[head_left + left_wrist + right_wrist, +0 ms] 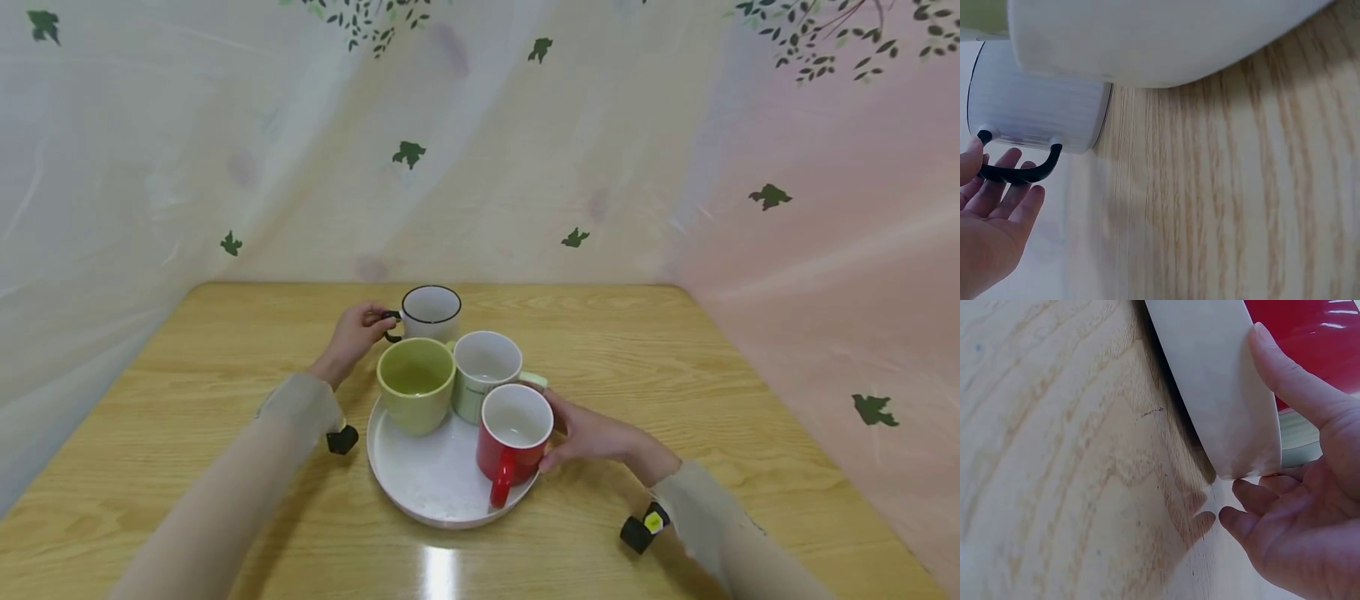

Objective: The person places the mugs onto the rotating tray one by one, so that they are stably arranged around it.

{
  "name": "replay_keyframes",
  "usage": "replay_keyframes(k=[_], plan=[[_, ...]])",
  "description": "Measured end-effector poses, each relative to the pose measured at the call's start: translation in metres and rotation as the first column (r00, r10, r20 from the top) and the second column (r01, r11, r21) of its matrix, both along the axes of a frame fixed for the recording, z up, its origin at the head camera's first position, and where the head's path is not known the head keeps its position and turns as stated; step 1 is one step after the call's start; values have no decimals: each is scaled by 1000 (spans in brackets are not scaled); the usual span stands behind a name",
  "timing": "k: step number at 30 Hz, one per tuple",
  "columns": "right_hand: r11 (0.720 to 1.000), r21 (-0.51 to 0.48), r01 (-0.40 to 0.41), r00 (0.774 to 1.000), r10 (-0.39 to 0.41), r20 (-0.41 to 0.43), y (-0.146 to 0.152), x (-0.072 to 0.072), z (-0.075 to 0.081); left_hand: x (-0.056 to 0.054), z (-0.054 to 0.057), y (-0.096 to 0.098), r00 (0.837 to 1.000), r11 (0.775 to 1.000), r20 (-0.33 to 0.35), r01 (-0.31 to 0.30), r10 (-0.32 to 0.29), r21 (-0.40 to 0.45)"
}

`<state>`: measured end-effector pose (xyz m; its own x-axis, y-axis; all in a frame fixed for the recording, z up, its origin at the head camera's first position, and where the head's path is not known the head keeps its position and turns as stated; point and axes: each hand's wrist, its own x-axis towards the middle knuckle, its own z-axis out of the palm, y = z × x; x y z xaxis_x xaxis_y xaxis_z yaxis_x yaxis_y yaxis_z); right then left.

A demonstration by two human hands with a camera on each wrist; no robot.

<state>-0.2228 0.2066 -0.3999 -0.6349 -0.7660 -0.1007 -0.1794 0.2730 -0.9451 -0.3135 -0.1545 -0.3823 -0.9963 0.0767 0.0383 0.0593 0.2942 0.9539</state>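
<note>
My left hand [360, 333] holds the black handle [1022, 174] of a white mug [432, 310] with a dark rim, at the back. In front of that mug, a round white tray [427, 492] bears a yellow-green mug [416, 400], a white and pale green mug [480, 387] and a red mug [495, 454] with a white inside. My right hand [592, 433] touches the tray's right edge beside the red mug. In the right wrist view, its thumb [1297, 381] lies along the rim, and loosely bent fingers [1254, 497] meet the outer wall.
The wooden table [675, 358] extends around the tray on all sides. A pale cloth [495, 208] with leaf prints hangs behind the table's far edge. Black wrist cameras [342, 439] sit on both forearms, close to the tabletop.
</note>
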Motion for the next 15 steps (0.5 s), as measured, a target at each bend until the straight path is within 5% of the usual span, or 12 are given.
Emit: replay_keyframes(k=[7,15], plan=[[1000,6,9,1000,-8,-21,-1,1,0,-1,-2,-4,999,999,10,47,-47,17],[1000,4,18,1000,-18,-13,-1,4,1,-1,-4,-5,1000,1000,19,19,-19,19]])
